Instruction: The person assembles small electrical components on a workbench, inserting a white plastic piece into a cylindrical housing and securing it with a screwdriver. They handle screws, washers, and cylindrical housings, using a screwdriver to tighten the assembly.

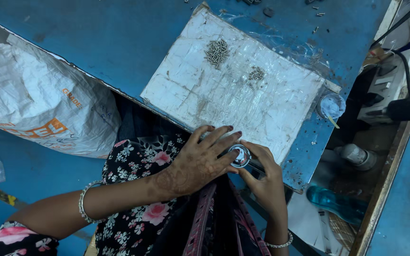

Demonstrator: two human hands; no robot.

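Observation:
My left hand (200, 159) and my right hand (264, 178) meet at the near edge of a worn white board (243, 95). Between them is a small round shiny metal part (239, 155). The left fingertips rest on its rim. My right hand grips it from the right side and from below. Two small heaps of metal screws lie on the board, a larger heap (217, 51) and a smaller heap (257, 73) to its right. My lap in floral cloth is below the hands.
The board lies on a blue table (110, 38). A white woven sack (34, 99) stands at the left. A small round pot with a stick (331, 106) sits at the board's right corner. A power strip (385, 90), a blue bottle (335, 201) and a metal cylinder (357, 155) lie at the right.

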